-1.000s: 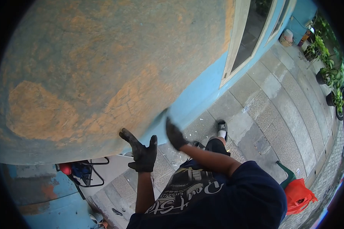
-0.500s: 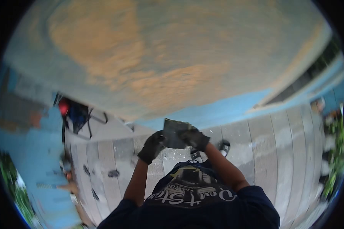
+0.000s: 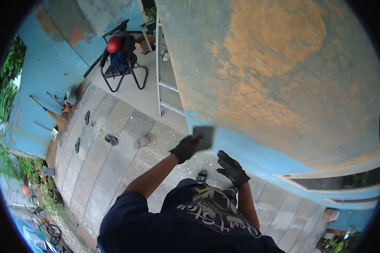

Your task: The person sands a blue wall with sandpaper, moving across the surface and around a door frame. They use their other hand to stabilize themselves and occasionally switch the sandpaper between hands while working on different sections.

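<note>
Holding a thin grey piece (image 3: 206, 138) by its near side, the left hand (image 3: 185, 150) is making a closed grip, with fingers pressing on the flat face. The piece is sticking out past the left fingers, toward the big patchy wall (image 3: 257, 84). It is looking almost square, so no long side is showing clearly, and its edges are looking a bit blurry. The left hand is touching it, so that hand is the nearer one. The right hand (image 3: 232, 170) is staying empty and open, with its fingers spreading apart and pointing up toward the piece. It is floating just beside the piece but not touching it. Both hands are wearing dark gloves (image 3: 240, 179).

Under the hands, a shoe (image 3: 202, 176) is resting on the floor (image 3: 101, 162), where little white bits are lying. A blue strip (image 3: 261, 158) is running along the bottom edge of the patchy wall. Past the left hand, a ladder (image 3: 158, 76) is standing beside that wall's side edge. Farther out, a black chair (image 3: 121, 72) is carrying a red round thing (image 3: 115, 44). A broom (image 3: 57, 120) is leaning by the blue wall (image 3: 50, 80), and loose slippers (image 3: 111, 140) are lying on the floor.
</note>
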Motion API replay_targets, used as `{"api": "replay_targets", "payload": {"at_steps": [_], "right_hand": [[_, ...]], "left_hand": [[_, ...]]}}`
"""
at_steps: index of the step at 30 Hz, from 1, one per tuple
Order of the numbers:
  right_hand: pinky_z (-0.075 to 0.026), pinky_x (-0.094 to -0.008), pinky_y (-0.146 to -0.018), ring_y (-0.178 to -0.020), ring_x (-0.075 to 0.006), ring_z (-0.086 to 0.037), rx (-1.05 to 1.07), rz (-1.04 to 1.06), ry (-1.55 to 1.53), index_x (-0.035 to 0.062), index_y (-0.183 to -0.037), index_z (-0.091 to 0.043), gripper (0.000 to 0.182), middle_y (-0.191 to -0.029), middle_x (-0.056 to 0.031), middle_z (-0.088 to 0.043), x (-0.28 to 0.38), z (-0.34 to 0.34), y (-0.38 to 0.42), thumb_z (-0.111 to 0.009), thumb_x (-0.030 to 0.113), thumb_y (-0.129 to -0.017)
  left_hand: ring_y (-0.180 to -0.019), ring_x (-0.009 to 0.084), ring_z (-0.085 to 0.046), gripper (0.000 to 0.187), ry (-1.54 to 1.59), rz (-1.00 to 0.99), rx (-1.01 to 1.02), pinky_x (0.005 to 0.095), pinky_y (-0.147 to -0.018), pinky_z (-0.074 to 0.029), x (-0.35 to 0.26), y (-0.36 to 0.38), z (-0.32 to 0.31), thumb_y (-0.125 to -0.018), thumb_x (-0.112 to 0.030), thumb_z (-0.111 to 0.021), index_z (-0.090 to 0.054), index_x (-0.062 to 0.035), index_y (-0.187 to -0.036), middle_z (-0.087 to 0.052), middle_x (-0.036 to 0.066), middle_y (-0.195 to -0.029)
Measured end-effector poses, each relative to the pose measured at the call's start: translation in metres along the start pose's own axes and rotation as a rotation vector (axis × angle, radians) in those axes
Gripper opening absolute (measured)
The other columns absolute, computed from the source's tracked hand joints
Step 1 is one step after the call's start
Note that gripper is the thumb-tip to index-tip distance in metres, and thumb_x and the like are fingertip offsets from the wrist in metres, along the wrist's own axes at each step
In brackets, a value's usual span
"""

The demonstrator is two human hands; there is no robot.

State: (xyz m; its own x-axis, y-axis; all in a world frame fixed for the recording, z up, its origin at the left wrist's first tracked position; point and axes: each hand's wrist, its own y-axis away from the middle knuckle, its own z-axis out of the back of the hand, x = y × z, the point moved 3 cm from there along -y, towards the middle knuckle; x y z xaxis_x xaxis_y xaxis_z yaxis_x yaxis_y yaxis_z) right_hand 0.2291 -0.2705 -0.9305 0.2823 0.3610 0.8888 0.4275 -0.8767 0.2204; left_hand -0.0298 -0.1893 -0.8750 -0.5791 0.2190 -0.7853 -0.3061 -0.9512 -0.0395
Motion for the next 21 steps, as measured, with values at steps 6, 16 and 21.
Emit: {"api": "replay_targets", "payload": {"at_steps": [6, 16, 21], "right_hand": [[-0.046, -0.0471, -0.107, -0.132, -0.0249, -0.053, -0.440, -0.248, -0.185, 0.0131, -0.152, -0.048, 0.053, -0.152, -0.0055, -0.053, 0.002, 0.041, 0.053, -0.061, 0.027, -0.103], [-0.044, -0.0516, -0.105, -0.123, -0.0302, -0.056, -0.604, -0.273, -0.319, 0.0108, -0.145, -0.054, 0.047, -0.141, -0.0103, -0.059, -0.045, 0.088, 0.085, -0.061, 0.027, -0.101], [-0.047, -0.0496, -0.102, -0.119, -0.0293, -0.059, -0.529, -0.283, -0.342, 0.0112, -0.144, -0.055, 0.046, -0.135, -0.0101, -0.063, -0.040, 0.077, 0.062, -0.062, 0.027, -0.101]], "left_hand": [[-0.115, 0.0467, -0.061, 0.055, -0.045, 0.359, -0.953, 0.0520, -0.095, -0.048, 0.037, -0.121, 0.096, -0.108, -0.043, -0.042, -0.055, 0.0025, -0.134, -0.066, 0.030, -0.121], [-0.139, 0.0445, -0.047, 0.065, -0.180, -0.263, -1.168, 0.0440, -0.112, -0.041, -0.113, -0.135, 0.062, -0.101, -0.013, -0.056, -0.028, 0.0067, -0.156, -0.036, 0.034, -0.156], [-0.141, 0.0402, -0.046, 0.057, 0.361, 0.193, -0.928, 0.0433, -0.115, -0.038, -0.049, -0.128, 0.022, -0.105, -0.023, -0.047, -0.036, 0.0058, -0.153, -0.042, 0.029, -0.155]]}}
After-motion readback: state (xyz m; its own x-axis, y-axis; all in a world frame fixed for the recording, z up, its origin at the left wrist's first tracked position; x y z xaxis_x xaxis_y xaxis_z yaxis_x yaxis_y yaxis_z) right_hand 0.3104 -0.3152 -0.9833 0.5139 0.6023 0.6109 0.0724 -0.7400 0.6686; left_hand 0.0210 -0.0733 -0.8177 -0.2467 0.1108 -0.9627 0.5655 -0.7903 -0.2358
